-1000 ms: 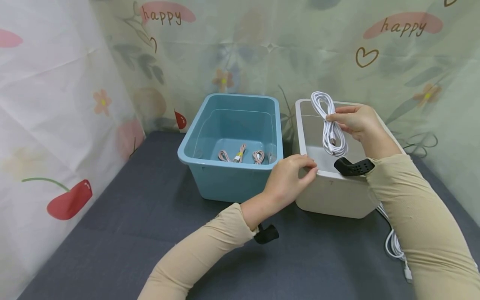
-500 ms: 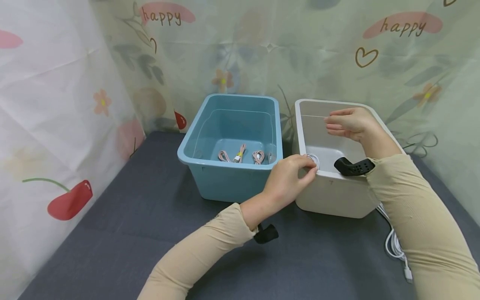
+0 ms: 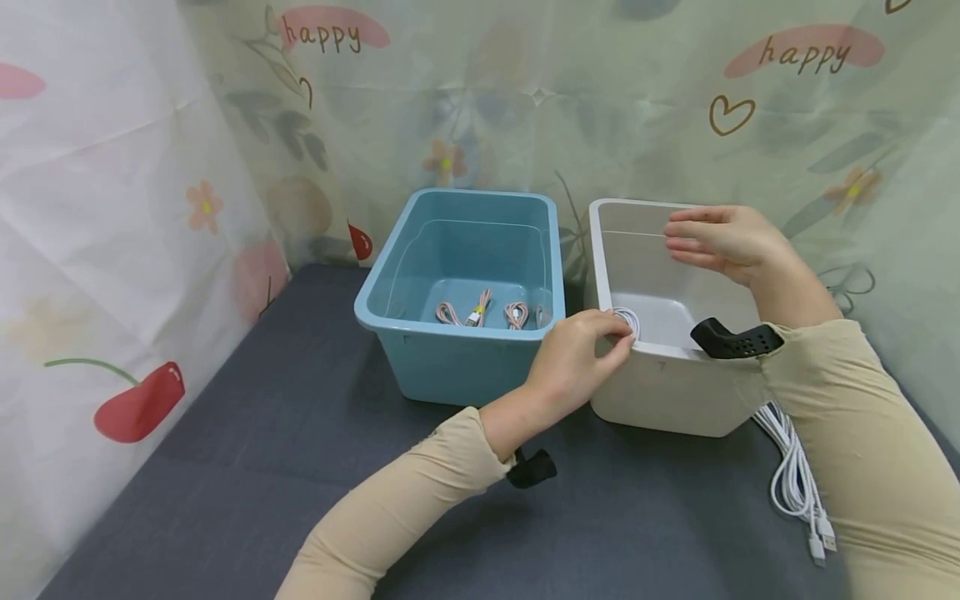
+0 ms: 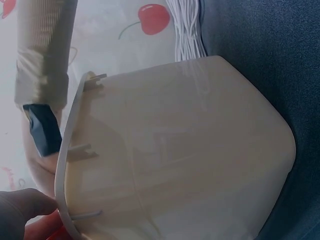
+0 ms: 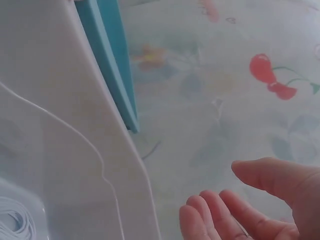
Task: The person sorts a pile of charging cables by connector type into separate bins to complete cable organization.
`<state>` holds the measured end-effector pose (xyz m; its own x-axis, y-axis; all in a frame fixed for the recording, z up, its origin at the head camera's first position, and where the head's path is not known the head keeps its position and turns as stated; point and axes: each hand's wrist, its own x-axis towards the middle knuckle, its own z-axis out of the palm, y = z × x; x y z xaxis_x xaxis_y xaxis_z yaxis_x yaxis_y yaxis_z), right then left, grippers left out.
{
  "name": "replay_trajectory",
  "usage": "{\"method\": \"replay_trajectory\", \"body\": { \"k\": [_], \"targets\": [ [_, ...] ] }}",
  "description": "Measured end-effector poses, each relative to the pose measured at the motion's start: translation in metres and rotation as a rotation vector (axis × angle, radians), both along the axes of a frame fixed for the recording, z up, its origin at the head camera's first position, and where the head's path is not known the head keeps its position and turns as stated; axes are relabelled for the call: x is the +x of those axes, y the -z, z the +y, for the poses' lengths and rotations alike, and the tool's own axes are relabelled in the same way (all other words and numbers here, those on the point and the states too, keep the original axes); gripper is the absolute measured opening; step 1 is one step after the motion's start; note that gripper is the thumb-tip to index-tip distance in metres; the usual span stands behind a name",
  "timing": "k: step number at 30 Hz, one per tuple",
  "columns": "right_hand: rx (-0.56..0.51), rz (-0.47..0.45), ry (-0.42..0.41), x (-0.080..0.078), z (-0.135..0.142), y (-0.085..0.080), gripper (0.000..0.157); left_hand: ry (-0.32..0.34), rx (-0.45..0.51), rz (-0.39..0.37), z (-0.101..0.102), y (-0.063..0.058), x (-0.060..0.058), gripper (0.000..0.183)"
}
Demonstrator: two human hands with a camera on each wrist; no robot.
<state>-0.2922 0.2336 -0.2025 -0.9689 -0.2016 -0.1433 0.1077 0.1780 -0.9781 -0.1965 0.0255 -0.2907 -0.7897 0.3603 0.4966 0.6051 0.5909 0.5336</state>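
My left hand [image 3: 576,354] pinches the near left corner of the white bin's rim between thumb and fingers. The white bin [image 3: 667,392] stands at the right of the table. Inside it, close to the left hand, lies a coiled white cable [image 3: 627,321], partly hidden by the near wall; the right wrist view shows the coiled cable [image 5: 17,220] on the bin's floor. Above the bin's right side my right hand [image 3: 731,243] hovers with fingers extended, holding nothing. In the right wrist view its fingers and thumb stand apart.
To the left stands a blue bin [image 3: 465,367] with pink cables [image 3: 517,314] inside. A bundle of white cables [image 3: 795,483] lies right of the white bin, partly behind the right sleeve. Printed curtains hang behind and at the left.
A coiled white cable left my right hand and now lies in the white bin. The right hand has since shifted right. The left hand has stayed on the rim.
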Motion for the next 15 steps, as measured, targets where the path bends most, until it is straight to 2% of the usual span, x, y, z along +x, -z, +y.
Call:
{"method": "replay_trajectory", "body": {
  "k": [4, 9, 15],
  "targets": [
    [0.041, 0.068, -0.019, 0.011, 0.009, -0.002, 0.011, 0.001, 0.002, 0.000, 0.000, 0.000, 0.000, 0.018],
    [0.081, 0.123, -0.019, 0.025, 0.022, 0.001, 0.012, 0.000, 0.002, 0.005, 0.000, 0.001, 0.000, 0.018],
    [0.032, 0.166, -0.010, 0.043, 0.040, 0.009, 0.017, 0.002, 0.001, 0.017, 0.001, 0.001, 0.001, 0.017]
  ]
}}
